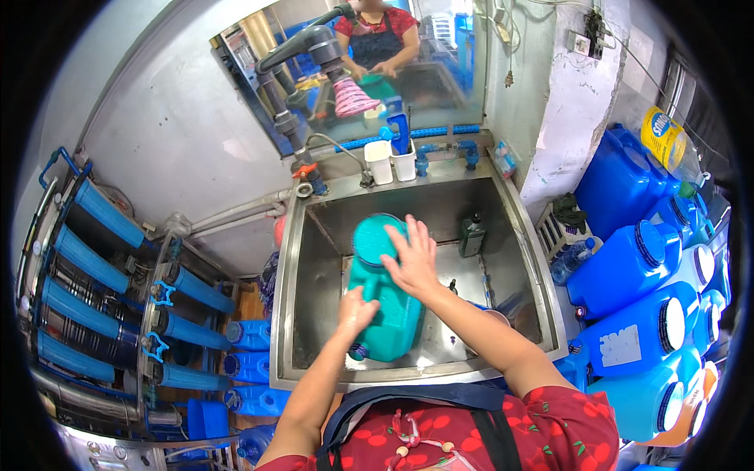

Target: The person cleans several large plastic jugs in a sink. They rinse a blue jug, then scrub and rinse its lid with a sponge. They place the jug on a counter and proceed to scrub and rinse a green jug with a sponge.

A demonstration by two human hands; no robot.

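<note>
A teal plastic water container (392,312) with a wide round screw cap (372,240) stands in a stainless steel sink (283,329). My left hand (357,311) is closed around its handle. My right hand (414,256) lies with spread fingers against the cap's right side. A small dark spout cap (358,352) sits low on the container's near end. Behind the container, a dark green bottle (472,235) stands in the sink's back right corner. A round vessel (492,321) is partly hidden under my right forearm.
Pipes with a pink cloth-covered outlet (352,97) hang over the back left. White holders (379,162) and blue valves (471,155) line the back rim. Blue containers (639,329) crowd the right; blue filter housings (88,312) and smaller jugs (250,365) stand left. A mirror (465,76) hangs behind.
</note>
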